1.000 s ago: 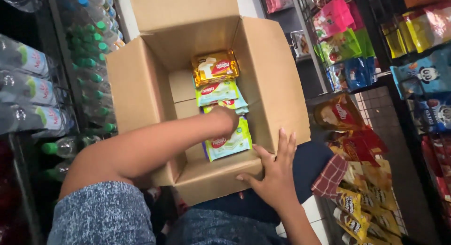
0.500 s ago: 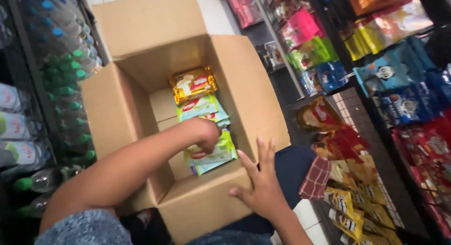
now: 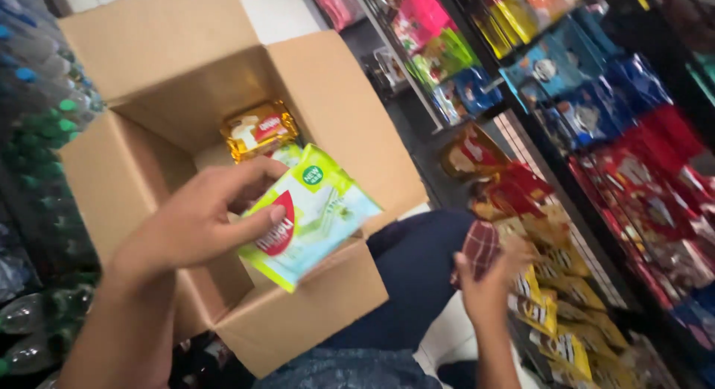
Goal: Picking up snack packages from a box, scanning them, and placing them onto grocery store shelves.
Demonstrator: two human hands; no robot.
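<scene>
My left hand (image 3: 199, 217) grips a light green and pale blue snack packet (image 3: 313, 214) and holds it just above the open cardboard box (image 3: 149, 173). Inside the box lies a golden-orange packet (image 3: 257, 128) near the far wall. My right hand (image 3: 488, 281) hovers to the right of the box, fingers apart, holding nothing, close to the yellow packets (image 3: 551, 322) on the low shelf. The rest of the box's floor is hidden behind the lifted packet and my hand.
Shelves of snack bags rise on the right: red bags (image 3: 655, 188), blue bags (image 3: 588, 83), pink and green packs (image 3: 436, 31). Bottles with green caps (image 3: 45, 136) line the left side. A dark blue trouser leg (image 3: 417, 277) lies under the box.
My left hand has lifted the green packet up out of the box. My right hand left the box's front edge and swung right toward the shelf. The view turned to the right.
</scene>
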